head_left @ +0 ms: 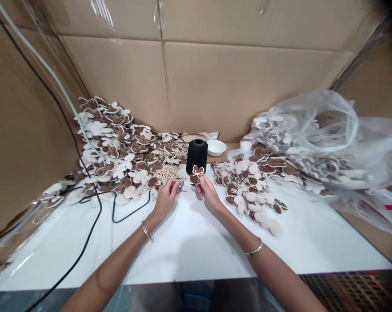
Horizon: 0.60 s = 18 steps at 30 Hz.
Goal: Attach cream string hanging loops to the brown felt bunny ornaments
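Observation:
My right hand (208,193) pinches a small brown rabbit-head-shaped plush patch (196,175) between thumb and fingers. It has a cream edge and a thin cream bow, and is held upright in front of a black cone (196,155). A short way to the left, my left hand (166,198) is closed, with a small dark metallic thing (182,185) at its fingertips, too small to identify. Just beyond that hand lies a heap of short cream cord pieces (168,172). The hands are apart, both above the white tabletop (170,255).
A tall pile of brown and cream patches (118,145) rises at left. More patches with bows (247,186) lie at right, beside a clear plastic bag (325,138) of them. Behind the cone sits a white bowl (216,147). A black cable (96,208) crosses the left side. Cardboard walls (215,82) enclose the table.

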Each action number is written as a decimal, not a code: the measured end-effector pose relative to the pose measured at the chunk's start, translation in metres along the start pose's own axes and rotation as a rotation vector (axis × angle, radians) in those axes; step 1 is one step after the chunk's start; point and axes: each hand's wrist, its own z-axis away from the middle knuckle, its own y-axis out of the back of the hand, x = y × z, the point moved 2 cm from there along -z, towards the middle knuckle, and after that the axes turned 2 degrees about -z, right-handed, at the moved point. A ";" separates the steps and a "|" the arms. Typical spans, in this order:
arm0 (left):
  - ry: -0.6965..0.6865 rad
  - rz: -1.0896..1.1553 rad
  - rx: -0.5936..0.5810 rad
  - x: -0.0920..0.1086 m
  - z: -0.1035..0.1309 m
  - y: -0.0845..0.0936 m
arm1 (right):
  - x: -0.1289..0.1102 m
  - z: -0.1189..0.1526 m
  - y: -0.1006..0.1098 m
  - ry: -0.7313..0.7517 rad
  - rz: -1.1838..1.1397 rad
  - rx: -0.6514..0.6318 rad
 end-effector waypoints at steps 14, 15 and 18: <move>0.073 0.245 -0.166 -0.003 -0.015 0.009 | -0.005 0.011 -0.001 -0.036 0.400 -0.243; 0.120 0.310 -0.195 -0.005 -0.016 0.008 | -0.006 0.011 -0.001 -0.029 0.426 -0.250; 0.228 0.419 -0.211 -0.009 -0.016 0.006 | -0.006 0.011 -0.001 -0.023 0.475 -0.265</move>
